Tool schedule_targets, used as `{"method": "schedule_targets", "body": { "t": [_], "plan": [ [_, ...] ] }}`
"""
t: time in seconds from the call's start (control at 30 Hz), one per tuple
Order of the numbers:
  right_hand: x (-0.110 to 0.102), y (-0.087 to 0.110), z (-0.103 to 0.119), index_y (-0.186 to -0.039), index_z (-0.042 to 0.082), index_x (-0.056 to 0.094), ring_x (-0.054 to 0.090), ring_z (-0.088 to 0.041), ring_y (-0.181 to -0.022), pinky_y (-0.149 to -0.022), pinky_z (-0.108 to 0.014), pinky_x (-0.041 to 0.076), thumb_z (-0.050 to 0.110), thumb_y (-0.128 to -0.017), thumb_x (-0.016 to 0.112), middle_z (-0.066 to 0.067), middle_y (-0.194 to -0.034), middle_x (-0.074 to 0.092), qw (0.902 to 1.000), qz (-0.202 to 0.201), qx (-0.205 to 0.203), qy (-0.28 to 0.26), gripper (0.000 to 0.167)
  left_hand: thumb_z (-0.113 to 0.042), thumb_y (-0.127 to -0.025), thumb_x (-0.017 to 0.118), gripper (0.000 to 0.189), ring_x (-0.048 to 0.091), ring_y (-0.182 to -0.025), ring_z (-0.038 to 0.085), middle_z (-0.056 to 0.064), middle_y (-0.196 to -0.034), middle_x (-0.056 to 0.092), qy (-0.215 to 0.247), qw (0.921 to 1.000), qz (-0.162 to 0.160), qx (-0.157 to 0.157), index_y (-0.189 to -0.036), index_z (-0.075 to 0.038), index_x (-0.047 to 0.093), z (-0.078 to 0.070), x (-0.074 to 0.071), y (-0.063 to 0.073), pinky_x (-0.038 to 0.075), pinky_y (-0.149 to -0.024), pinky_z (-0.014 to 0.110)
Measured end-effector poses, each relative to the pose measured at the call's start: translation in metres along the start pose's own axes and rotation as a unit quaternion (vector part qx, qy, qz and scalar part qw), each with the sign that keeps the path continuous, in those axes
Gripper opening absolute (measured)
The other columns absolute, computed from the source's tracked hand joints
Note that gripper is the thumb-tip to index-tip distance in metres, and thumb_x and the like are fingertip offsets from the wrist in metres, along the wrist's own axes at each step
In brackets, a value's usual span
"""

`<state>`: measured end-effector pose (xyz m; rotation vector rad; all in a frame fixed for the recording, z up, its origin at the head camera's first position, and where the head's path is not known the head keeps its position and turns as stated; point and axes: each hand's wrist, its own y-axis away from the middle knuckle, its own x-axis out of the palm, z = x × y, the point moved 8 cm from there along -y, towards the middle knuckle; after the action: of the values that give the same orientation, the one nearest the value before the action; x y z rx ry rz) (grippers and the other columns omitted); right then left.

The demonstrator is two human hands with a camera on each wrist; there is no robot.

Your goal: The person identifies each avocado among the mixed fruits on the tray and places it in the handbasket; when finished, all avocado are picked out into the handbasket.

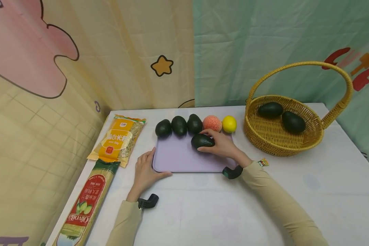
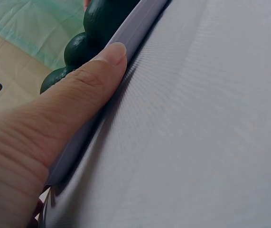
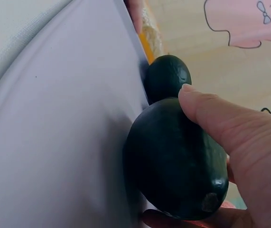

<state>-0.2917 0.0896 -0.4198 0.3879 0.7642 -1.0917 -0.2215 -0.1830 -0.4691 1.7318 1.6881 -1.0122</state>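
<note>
My right hand grips a dark green avocado over the lilac tray, thumb and fingers on opposite sides of it. In the right wrist view this avocado is close to the tray's surface, with another avocado beyond it. My left hand is spread around the tray's front left corner, its thumb laid along the front rim. Along the tray's back edge stand three more avocados, a pinkish-orange textured ball-shaped fruit and a yellow lemon.
A wicker basket with a tall handle stands at the back right, holding two avocados. On the left lie a yellow grain bag and a long spaghetti pack. Curtains hang behind the white table.
</note>
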Motion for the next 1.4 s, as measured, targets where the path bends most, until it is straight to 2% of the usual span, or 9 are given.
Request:
{"method": "schedule_targets", "body": {
  "t": [0.5,0.9,1.4],
  "plan": [
    [0.002,0.009,0.000,-0.121,0.017,0.052,0.056,-0.025,-0.099,-0.086,-0.043,0.045,0.046,-0.073,0.079,-0.009,-0.109,0.060,0.9997,-0.017,-0.012,-0.009,0.062,-0.052,-0.059,0.086,0.118,0.025,-0.128,0.035,0.018,-0.140,0.035,0.002,1.0000,0.002,-0.003,-0.150,-0.007,0.026,-0.001,0.002,0.001,0.019,-0.103,0.051],
    [0.001,0.019,0.000,-0.120,0.019,0.055,0.055,-0.024,-0.099,-0.085,-0.043,0.046,0.048,-0.071,0.081,-0.008,-0.109,0.061,0.9997,-0.017,-0.016,-0.003,0.063,-0.054,-0.058,0.085,0.119,0.025,-0.128,0.035,0.018,-0.140,0.035,0.000,1.0000,0.004,-0.004,-0.150,-0.007,0.025,0.000,0.002,0.002,0.019,-0.102,0.051],
    [-0.018,0.027,0.006,-0.119,0.021,0.056,0.053,-0.022,-0.095,-0.081,-0.040,0.046,0.053,-0.069,0.080,-0.003,-0.111,0.059,0.9981,-0.055,-0.026,-0.008,0.064,-0.053,-0.059,0.085,0.119,0.025,-0.128,0.035,0.019,-0.140,0.035,0.002,1.0000,-0.001,-0.001,-0.150,-0.008,0.025,0.000,0.000,-0.001,0.018,-0.103,0.051]
  ]
}}
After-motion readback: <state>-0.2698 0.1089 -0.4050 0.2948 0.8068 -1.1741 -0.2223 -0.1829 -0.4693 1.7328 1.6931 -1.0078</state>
